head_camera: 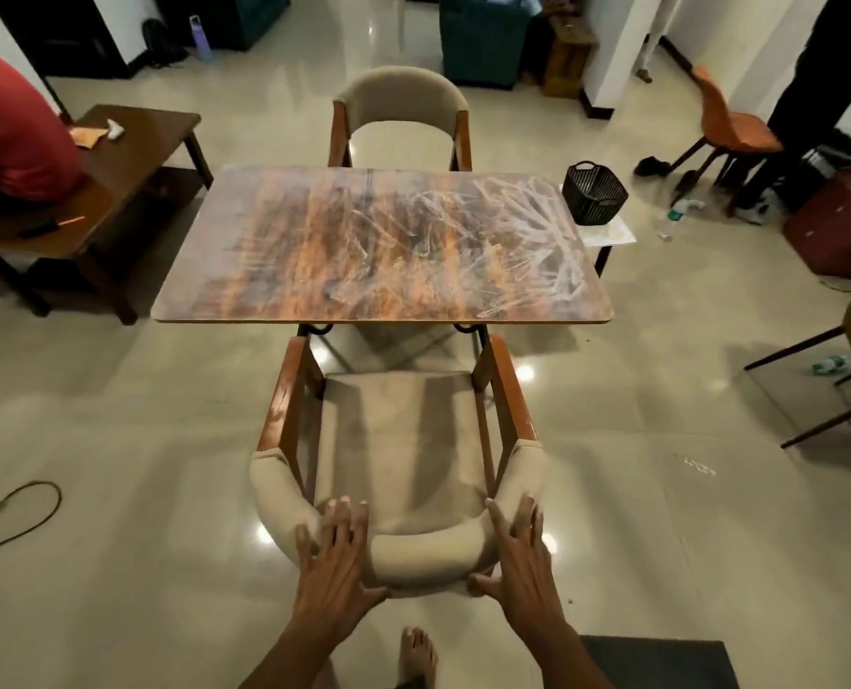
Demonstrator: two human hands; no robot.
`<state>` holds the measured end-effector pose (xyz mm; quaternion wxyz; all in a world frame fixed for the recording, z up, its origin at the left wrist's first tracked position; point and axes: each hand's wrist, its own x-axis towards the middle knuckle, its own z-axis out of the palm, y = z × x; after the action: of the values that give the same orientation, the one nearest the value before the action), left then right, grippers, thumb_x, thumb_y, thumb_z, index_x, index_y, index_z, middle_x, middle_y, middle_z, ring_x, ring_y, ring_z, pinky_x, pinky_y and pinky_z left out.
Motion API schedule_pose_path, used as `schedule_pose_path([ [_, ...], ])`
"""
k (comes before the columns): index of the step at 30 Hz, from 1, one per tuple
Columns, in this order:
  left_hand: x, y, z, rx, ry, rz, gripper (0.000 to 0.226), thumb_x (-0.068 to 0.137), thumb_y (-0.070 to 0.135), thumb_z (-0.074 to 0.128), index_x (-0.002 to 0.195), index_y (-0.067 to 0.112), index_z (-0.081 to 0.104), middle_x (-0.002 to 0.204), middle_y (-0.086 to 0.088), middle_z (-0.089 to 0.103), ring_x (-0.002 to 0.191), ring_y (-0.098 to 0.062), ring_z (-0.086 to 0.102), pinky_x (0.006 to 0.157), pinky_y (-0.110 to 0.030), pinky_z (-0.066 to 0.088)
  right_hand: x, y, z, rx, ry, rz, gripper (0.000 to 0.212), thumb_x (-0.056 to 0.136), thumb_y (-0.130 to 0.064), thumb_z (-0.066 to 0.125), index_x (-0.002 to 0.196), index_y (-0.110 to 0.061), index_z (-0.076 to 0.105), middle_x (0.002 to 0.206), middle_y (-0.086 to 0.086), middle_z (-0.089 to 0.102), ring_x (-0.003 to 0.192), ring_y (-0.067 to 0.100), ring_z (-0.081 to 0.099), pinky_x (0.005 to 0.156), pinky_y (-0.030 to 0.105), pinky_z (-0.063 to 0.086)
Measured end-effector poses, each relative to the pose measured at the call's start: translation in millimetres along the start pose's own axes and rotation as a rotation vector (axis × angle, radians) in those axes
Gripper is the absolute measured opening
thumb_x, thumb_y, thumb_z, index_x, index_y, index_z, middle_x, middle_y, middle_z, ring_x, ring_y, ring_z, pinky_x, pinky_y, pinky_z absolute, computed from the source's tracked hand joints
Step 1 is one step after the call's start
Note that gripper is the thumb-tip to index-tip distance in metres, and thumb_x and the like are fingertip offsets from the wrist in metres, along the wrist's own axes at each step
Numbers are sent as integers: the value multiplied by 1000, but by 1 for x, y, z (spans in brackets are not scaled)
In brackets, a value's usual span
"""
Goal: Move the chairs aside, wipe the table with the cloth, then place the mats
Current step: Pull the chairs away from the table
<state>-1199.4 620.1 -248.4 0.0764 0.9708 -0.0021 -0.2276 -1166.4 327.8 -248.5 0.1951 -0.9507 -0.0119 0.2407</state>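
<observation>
A beige padded chair with wooden arms (398, 440) stands right in front of me, its seat facing the table. My left hand (336, 559) and my right hand (520, 559) both lie on its curved backrest, fingers spread over the top and thumbs under the rim. Beyond it is the wooden table (383, 246), its top streaked with white smears on the right half. A second beige chair (402, 111) is tucked in at the far side. No cloth or mats can be made out.
A black basket (594, 193) sits on a small white stand by the table's right end. At left, a person in red leans on a brown side table (115, 161). An orange chair (727, 126) stands far right, a black cable (11, 514) lies at left.
</observation>
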Motion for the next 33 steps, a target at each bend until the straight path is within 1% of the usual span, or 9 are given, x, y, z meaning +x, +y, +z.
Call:
schedule_pose_path([
  [4,6,5,13,-21,21,-47,149,36,83,88,155,7,42,150,-29,56,135,-48,59,99,-74,46,16,1,-6,13,-45,-11,105,86,-56,80,167,-41,15,164,7,-46,158,40,-28,131,57,4],
  [9,3,11,14,-24,18,-57,149,36,68,98,157,6,37,153,-34,51,140,-52,52,106,-76,30,31,5,-9,-29,-73,-27,94,86,-43,84,162,-45,29,166,10,-42,155,46,-31,128,60,-1],
  [15,10,14,9,48,31,-98,134,53,66,95,160,5,42,158,-34,44,147,-53,43,106,-82,31,38,0,-19,-42,-70,-36,83,81,-36,90,153,-38,49,169,15,-36,155,51,-28,129,61,1],
  [19,19,19,-12,6,37,-114,125,82,66,77,170,12,6,174,-29,6,162,-48,5,119,-80,11,49,-13,-39,-41,-82,-43,79,84,-33,87,155,-33,50,168,23,-33,154,55,-27,130,60,2],
  [21,19,21,-15,-1,27,-121,123,88,67,69,170,15,-7,175,-25,-6,163,-45,-5,122,-76,4,50,-14,-40,-40,-98,-24,78,84,-31,87,154,-33,51,168,23,-34,154,55,-28,130,60,2],
  [23,19,19,-13,2,41,-111,123,89,67,69,169,15,-8,175,-24,-7,163,-45,-6,122,-75,2,49,-12,-38,-38,-90,-40,77,84,-30,87,153,-32,52,167,22,-35,153,54,-29,130,59,1],
  [26,22,14,-14,-6,48,-67,124,85,64,76,170,12,3,175,-27,0,162,-48,0,119,-80,5,51,-12,-38,-22,-90,-40,73,85,-31,87,150,-32,54,167,20,-38,153,52,-32,130,59,-2],
  [29,22,14,-19,5,24,-44,121,89,61,72,170,13,-5,174,-26,-10,161,-48,-7,119,-79,-4,50,-16,-38,-51,-80,-29,73,86,-33,86,151,-33,53,169,19,-34,154,52,-29,130,60,0],
  [33,21,17,-27,37,10,-52,120,94,65,64,167,15,-16,173,-24,-19,161,-47,-14,120,-77,-5,48,-20,-39,-79,-27,-21,77,86,-36,86,154,-33,50,172,18,-24,158,51,-20,130,61,8],
])
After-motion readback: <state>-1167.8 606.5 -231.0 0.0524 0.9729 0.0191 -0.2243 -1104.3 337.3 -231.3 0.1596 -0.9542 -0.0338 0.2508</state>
